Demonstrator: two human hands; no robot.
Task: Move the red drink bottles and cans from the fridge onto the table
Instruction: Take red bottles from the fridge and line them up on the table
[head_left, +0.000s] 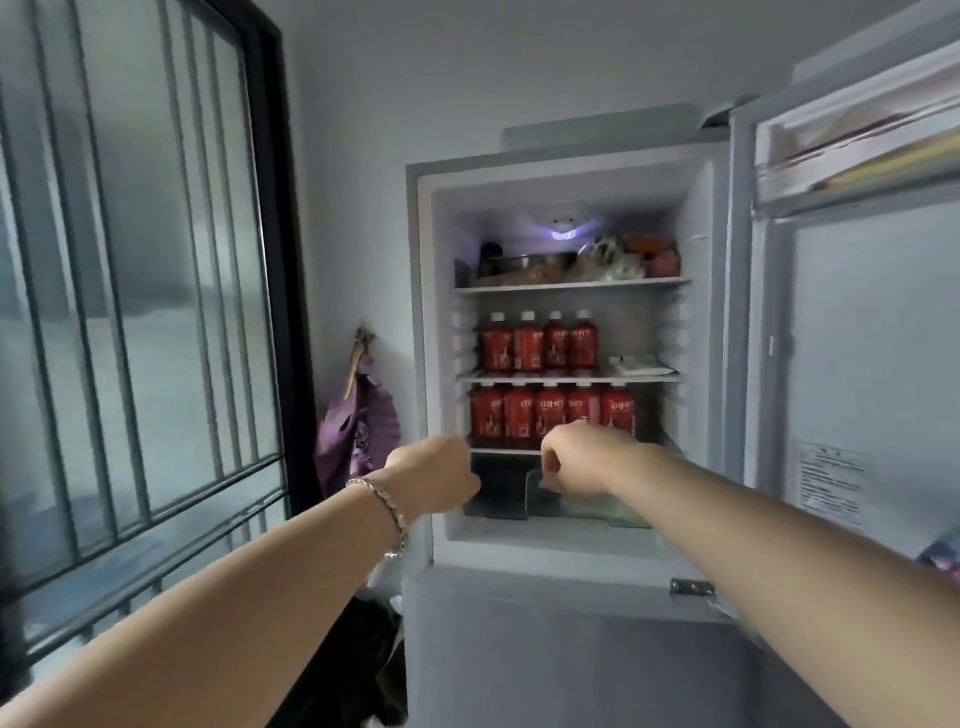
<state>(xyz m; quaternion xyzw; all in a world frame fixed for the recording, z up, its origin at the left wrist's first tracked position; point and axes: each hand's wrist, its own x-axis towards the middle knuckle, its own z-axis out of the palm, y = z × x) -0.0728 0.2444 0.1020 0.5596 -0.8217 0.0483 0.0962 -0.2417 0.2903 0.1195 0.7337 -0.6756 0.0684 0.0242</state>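
Fingers of the left hand (434, 475) and the right hand (579, 457) curl under, hidden behind the backs of the hands, so whether they grip anything cannot be told. Beyond them, nine red bottles stand in the open fridge (571, 540): a row of four (540, 345) on the shelf above the fingers, white caps up, and a row of five (519, 418) on the shelf just behind the right fingers. All are upright, long axis vertical. The right fingers overlap the bases of the rightmost lower bottles; the left fingers sit left of that row, before the fridge's left wall. One bracelet (387, 506) circles the left wrist.
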